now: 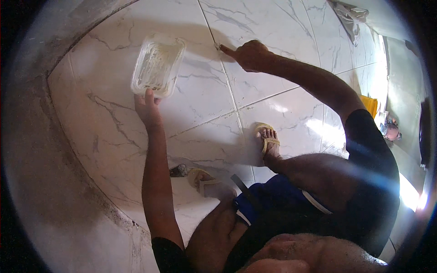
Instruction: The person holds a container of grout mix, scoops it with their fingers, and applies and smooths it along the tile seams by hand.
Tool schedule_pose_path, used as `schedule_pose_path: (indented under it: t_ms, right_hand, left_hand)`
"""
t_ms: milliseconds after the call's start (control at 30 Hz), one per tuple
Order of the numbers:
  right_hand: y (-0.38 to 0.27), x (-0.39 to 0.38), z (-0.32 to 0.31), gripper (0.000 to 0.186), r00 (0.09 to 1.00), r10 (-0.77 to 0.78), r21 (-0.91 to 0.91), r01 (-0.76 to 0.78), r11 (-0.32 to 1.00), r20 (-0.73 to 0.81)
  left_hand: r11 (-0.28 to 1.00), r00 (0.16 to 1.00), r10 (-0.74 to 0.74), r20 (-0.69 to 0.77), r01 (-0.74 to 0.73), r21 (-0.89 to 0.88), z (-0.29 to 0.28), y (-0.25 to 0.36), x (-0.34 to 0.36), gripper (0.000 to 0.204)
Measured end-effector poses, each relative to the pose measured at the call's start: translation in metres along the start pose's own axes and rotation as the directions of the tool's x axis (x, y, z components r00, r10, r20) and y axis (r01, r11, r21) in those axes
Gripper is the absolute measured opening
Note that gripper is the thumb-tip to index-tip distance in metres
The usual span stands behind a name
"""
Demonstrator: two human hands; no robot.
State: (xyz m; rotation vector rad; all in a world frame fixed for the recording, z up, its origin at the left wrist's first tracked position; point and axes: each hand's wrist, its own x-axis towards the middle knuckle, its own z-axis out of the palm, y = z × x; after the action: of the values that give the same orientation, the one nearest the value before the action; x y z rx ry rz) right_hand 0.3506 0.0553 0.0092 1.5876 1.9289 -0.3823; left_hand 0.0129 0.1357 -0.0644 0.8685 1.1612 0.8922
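My left hand [148,107] grips the near rim of a clear rectangular plastic container [159,59], thumb over the edge. White paste is smeared over its inside. To the right, my right hand [251,55] points with its index finger stretched out and the other fingers curled. The fingertip touches or nearly touches the joint between two tiles, where a small dab of white paste [217,46] shows. No tool is visible in this hand. White floor tiles [200,98] with grey veins lie under both hands.
A rough grey wall edge [68,127] borders the tiles on the left. My sandalled feet [268,142] rest on the floor, with a small dark object [178,170] beside the left one. A crumpled grey plastic sheet [350,19] lies far right; a yellow item [369,105] is by the right wall.
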Motion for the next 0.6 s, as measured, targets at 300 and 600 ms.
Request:
schedule_pose_path:
  t_ms: [300, 600]
  right_hand:
    - [0.021, -0.017, 0.016, 0.079, 0.994, -0.002, -0.041, -0.003, 0.999, -0.107]
    - [0.008, 0.002, 0.005, 0.079, 0.995, -0.037, -0.064, 0.031, 0.997, -0.089]
  left_hand:
    - [1.0, 1.0, 0.023, 0.019, -0.023, -0.012, -0.001, -0.001, 0.001, 0.062]
    - [1.0, 1.0, 0.015, 0.026, -0.014, -0.02, 0.0, 0.003, -0.001, 0.058]
